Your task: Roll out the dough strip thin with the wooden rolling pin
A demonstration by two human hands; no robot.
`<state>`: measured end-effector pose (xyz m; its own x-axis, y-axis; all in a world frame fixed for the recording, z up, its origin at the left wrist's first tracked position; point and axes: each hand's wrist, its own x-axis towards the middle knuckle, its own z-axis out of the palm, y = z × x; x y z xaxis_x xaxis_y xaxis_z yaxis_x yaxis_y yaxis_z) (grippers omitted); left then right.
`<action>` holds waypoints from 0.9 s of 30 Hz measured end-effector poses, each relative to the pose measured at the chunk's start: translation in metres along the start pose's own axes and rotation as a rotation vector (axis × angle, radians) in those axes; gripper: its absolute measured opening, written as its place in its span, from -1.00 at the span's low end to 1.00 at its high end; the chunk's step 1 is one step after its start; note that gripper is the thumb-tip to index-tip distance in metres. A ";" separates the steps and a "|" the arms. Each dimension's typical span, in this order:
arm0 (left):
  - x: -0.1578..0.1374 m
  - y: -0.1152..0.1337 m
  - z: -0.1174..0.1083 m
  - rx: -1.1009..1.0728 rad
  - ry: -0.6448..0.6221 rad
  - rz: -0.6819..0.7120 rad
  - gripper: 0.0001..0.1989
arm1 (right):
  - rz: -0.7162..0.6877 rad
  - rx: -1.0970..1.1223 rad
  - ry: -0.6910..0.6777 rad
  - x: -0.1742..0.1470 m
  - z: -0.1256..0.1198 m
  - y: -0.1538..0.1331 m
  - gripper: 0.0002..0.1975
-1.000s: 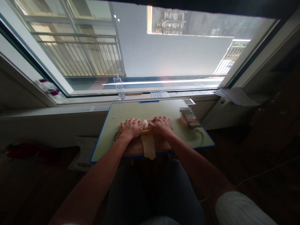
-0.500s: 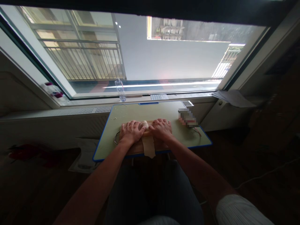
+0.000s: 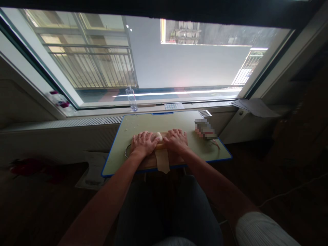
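Note:
Both hands lie side by side on a wooden board [image 3: 147, 163] at the near edge of the small table. Between them shows a short stretch of a wooden rolling pin [image 3: 161, 146]. My left hand [image 3: 144, 143] grips its left part from above, fingers pointing away from me. My right hand [image 3: 176, 140] is laid over the right part in the same way. Pale dough [image 3: 158, 136] bulges up just beyond the pin, between my thumbs. A flat dough strip [image 3: 162, 160] comes out on my side and hangs over the table's edge. My palms hide the pin's ends.
The green table top [image 3: 179, 119] has a blue rim and white crumbs at its back left. A blurred-out object [image 3: 205, 129] lies at the right. A clear bottle [image 3: 131, 99] stands on the sill, near a white keypad-like object [image 3: 173, 106]. Papers [image 3: 256, 107] lie farther right.
The dough lump between my thumbs has shifted slightly in shape. Otherwise my hands and the strip stay almost where they were.

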<state>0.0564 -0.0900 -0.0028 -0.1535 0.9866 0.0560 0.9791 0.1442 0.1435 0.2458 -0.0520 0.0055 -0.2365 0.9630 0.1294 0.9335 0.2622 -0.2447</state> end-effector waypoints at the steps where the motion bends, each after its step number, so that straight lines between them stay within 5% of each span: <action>1: 0.002 0.000 -0.001 -0.004 -0.008 0.001 -0.25 | 0.000 0.005 -0.002 0.002 0.000 0.000 -0.42; 18: 0.028 -0.002 -0.009 -0.063 -0.097 -0.017 -0.22 | 0.032 0.018 -0.108 0.028 -0.004 -0.001 -0.36; 27: 0.025 -0.003 -0.006 -0.044 -0.043 0.022 -0.24 | 0.026 0.008 -0.092 0.024 -0.005 -0.002 -0.38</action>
<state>0.0487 -0.0666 0.0046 -0.1253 0.9920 0.0170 0.9752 0.1200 0.1858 0.2398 -0.0297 0.0134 -0.2366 0.9710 0.0341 0.9376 0.2373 -0.2543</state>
